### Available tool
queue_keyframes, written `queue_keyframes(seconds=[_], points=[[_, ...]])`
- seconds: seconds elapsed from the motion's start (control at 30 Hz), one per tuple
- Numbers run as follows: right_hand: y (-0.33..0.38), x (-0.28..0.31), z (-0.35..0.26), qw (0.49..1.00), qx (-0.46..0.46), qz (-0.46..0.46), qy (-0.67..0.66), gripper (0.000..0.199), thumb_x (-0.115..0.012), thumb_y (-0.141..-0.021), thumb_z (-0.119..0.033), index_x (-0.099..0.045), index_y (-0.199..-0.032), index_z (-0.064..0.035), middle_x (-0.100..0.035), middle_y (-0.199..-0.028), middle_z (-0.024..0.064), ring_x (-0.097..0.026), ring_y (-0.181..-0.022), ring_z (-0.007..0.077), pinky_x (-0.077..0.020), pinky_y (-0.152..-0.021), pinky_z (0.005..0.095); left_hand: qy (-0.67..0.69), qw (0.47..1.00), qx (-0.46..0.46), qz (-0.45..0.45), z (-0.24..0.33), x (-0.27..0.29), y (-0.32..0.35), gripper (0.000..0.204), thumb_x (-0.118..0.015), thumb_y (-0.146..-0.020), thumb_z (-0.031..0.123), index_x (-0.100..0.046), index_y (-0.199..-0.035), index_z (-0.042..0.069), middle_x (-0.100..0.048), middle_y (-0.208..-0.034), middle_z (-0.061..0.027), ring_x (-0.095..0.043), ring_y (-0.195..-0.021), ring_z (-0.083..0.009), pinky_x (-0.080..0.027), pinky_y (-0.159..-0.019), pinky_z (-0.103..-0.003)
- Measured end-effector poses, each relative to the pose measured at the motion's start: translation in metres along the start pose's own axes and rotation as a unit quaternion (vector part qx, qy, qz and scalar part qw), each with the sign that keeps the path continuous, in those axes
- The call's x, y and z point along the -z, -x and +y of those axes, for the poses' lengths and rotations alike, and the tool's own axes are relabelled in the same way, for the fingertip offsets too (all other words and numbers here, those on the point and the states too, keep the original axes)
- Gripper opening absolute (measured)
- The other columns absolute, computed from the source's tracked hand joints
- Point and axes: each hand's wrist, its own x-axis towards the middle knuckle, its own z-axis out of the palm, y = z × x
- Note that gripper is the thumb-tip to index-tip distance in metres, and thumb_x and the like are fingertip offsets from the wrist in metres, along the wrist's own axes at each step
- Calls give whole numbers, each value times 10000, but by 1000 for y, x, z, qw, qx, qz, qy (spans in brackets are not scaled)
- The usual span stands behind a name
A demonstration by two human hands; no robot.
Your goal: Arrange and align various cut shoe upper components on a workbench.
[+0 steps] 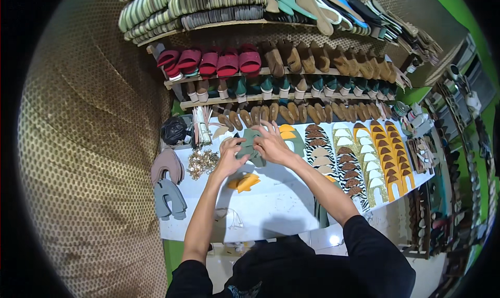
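Observation:
Both my hands are over the white table, at a grey-green shoe-upper piece (251,137) with a curved outline. My left hand (228,156) curls at the piece's left edge, thumb and fingers bent around it. From the right, my right hand (273,146) has its fingers bent down onto the same piece, gripping it near the middle. Part of the piece is hidden under my fingers. Just below my hands lie several orange curved cut pieces (244,182), overlapping. A pile of small metallic buckles (202,163) is left of my left hand.
Grey U-shaped pieces (170,199) and mauve ones (167,168) stack at the table's left edge. Rows of patterned, white, brown and orange pieces (367,157) cover the right side. Behind stand shelves of red slippers (228,63) and brown shoe forms (341,63). A patterned curtain (94,157) hangs left.

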Motion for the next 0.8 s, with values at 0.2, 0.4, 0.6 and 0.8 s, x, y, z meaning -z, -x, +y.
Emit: queue_keyframes(seconds=[0.2, 0.4, 0.6, 0.8], points=[[21, 29, -25, 996, -23, 85, -12, 116, -720, -815, -159, -715, -888, -69, -547, -1328, 116, -365, -1347, 383, -252, -1127, 553, 166, 985, 45, 0, 14, 41, 27, 195, -783, -759, 133, -730, -889, -2, -620, -1327, -93, -511, -1282, -294, -391, -1087, -422], [47, 37, -39, 985, -63, 153, -46, 91, -727, -815, -130, -675, -862, -73, -566, -1305, 92, -413, -1311, 368, -306, -1099, 503, 67, 998, 5, 1, 39, 76, 35, 137, -736, -784, 112, -735, -896, 35, -607, -1329, -84, -493, -1297, -290, -305, -1131, -509], [52, 58, -61, 986, -36, 160, 20, 123, -744, -803, -148, -676, -864, -66, -572, -1263, 84, -419, -1293, 351, -310, -1092, 495, -186, 981, 6, -46, 40, 80, 54, 160, -747, -800, 234, -783, -859, 89, -604, -1305, -72, -423, -1317, -332, -168, -1123, -660], [61, 76, -74, 990, -37, 124, 62, 127, -715, -823, -173, -715, -877, -58, -572, -1262, 95, -408, -1304, 359, -265, -1115, 545, -163, 984, 9, -78, 88, 84, 47, 732, -849, -613, 573, -736, -1110, 47, -533, -1412, -142, -391, -1374, -334, -156, -1140, -642]])
